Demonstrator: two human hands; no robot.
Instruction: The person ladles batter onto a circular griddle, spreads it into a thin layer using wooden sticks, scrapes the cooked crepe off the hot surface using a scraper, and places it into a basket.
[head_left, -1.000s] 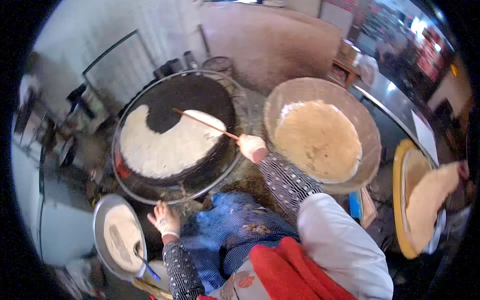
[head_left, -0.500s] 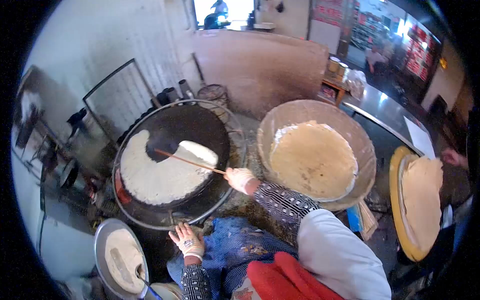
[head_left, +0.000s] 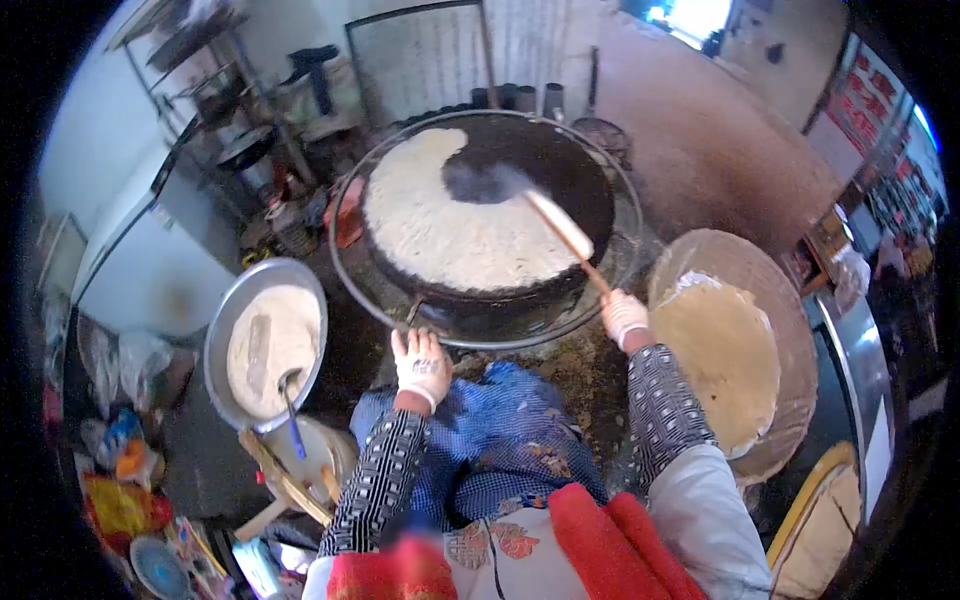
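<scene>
My right hand (head_left: pixel 625 314), in a pale glove, is closed round the end of a wooden stick (head_left: pixel 563 237). The stick reaches over the round black griddle (head_left: pixel 545 150), with its far end at a thick pale strip of batter. A broad crescent of batter (head_left: pixel 480 240) covers the griddle's left and front parts, and faint steam rises near the middle. My left hand (head_left: pixel 422 366), gloved too, has its fingers spread beside the metal ring (head_left: pixel 470 345) at the griddle's front. Nothing is in it.
On the left stands a metal basin (head_left: pixel 215 350) of batter (head_left: pixel 280 335) with a blue-handled ladle (head_left: pixel 294 425). To the right, a large basket (head_left: pixel 795 370) holds flat round pancakes (head_left: pixel 725 355). A yellow-rimmed tray (head_left: pixel 805 490) with more flatbread is at lower right. Shelves stand at upper left.
The view has swung left, so the griddle and basket appear further right. The stick now slants the other way, and its strip of batter lies at the griddle's right side. The other person's hand has left view.
</scene>
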